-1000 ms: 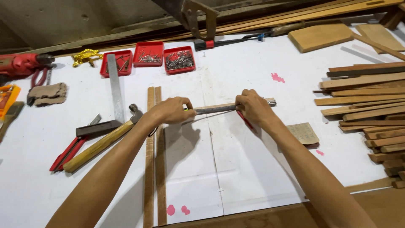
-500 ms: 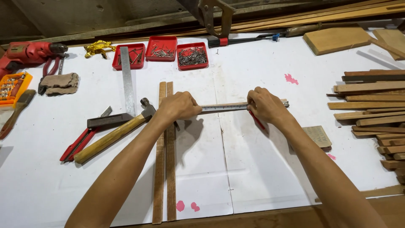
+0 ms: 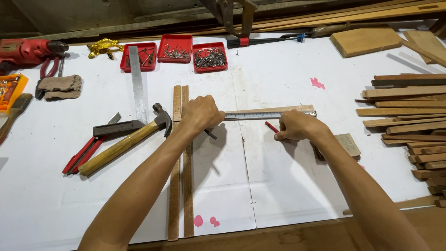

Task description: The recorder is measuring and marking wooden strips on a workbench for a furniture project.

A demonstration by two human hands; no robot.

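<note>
Your left hand [image 3: 200, 113] presses down on the near end of a steel ruler [image 3: 265, 115], which lies flat along a thin wooden strip [image 3: 278, 109] running crosswise on the white-covered bench [image 3: 288, 176]. The fingers are curled over that end, where the strip meets two long wooden slats [image 3: 181, 176] laid side by side and pointing toward you. Your right hand [image 3: 297, 126] sits just below the ruler with its fingers closed around a red pencil [image 3: 272, 127] — the tip points up toward the ruler's edge, though I cannot tell whether it touches.

To your left lie a claw hammer [image 3: 125, 142] with a wooden handle, a try square [image 3: 134, 97] and red-handled pliers [image 3: 86, 153]. Three red trays [image 3: 175, 52] of nails stand farther back. A folded sheet of sandpaper [image 3: 349, 144] rests beside your right wrist, and a stack of cut wooden strips [image 3: 409, 125] fills the right side — well apart from the ruler.
</note>
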